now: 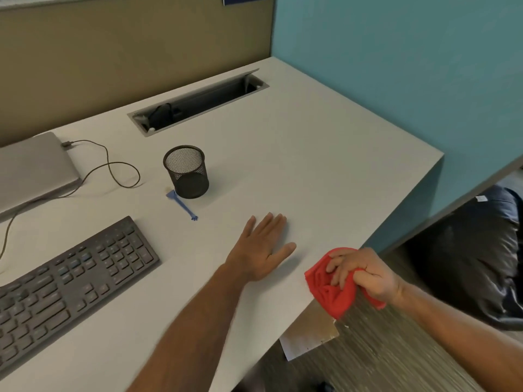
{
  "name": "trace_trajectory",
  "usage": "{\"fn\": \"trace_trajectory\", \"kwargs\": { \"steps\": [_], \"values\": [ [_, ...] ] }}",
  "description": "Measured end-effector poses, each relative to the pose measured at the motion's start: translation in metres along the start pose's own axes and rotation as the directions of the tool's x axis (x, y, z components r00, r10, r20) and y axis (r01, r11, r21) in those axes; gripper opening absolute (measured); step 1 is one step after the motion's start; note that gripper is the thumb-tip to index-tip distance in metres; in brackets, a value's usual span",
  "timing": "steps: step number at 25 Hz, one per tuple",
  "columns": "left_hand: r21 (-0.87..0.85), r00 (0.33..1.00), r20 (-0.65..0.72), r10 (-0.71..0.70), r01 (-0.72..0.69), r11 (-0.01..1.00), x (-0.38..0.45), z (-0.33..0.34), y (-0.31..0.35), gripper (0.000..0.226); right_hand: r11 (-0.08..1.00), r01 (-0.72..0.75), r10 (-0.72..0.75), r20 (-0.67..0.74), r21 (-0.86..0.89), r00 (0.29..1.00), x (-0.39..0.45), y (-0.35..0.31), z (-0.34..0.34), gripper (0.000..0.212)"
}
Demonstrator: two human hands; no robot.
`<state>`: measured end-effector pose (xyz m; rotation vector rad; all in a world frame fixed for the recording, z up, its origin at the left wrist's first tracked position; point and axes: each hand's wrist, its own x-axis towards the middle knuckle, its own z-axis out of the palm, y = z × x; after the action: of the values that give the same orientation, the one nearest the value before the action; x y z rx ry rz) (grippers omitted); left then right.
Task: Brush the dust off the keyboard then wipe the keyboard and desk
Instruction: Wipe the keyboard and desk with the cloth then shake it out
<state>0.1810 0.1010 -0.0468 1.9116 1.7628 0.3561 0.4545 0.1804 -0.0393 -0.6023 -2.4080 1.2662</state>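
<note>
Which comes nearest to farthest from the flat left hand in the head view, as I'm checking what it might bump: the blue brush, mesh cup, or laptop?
From the left hand:
1. Blue brush, ahead and to its left.
2. Mesh cup, just behind the brush.
3. Laptop, far left, closed.

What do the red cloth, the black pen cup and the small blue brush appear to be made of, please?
The bunched red cloth, gripped by the right hand at the desk edge, looks like soft matte fabric: it folds and creases. The round black pen cup seems to be metal mesh, since light shows through its wall. The small blue brush looks like moulded plastic, though it is too small to be sure.
</note>
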Motion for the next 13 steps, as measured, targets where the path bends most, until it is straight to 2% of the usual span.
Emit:
{"fn": "trace_trajectory", "kwargs": {
  "steps": [3, 5, 8, 10, 13],
  "values": [
    [0.013, 0.999, 0.053, -0.001, 0.001, 1.0, 0.002, -0.004, 0.001, 0.075, 0.993, -0.114, 0.112, -0.091, -0.025, 0.99, -0.028, -0.004, -0.012, 0.036],
    [0.016, 0.997, 0.081, -0.007, 0.006, 1.0, 0.003, -0.006, 0.0, 0.078, 0.967, -0.248, 0.239, -0.141, -0.055, 0.961, -0.053, -0.004, -0.015, 0.044],
    [0.025, 0.995, 0.103, -0.01, 0.007, 1.0, 0.004, -0.007, 0.001, 0.08, 0.876, -0.483, 0.468, -0.29, 0.022, 0.835, -0.088, -0.006, -0.01, 0.054],
    [0.048, 0.994, 0.108, -0.009, 0.004, 0.999, 0.003, -0.007, 0.001, 0.082, 0.841, -0.535, 0.521, -0.387, 0.08, 0.761, -0.098, -0.014, -0.004, 0.05],
    [0.087, 0.992, 0.127, -0.01, -0.001, 0.996, 0.003, -0.007, 0.002, 0.084, 0.811, -0.583, 0.534, -0.468, 0.047, 0.705, -0.098, -0.019, 0.004, 0.043]
  ]
}}
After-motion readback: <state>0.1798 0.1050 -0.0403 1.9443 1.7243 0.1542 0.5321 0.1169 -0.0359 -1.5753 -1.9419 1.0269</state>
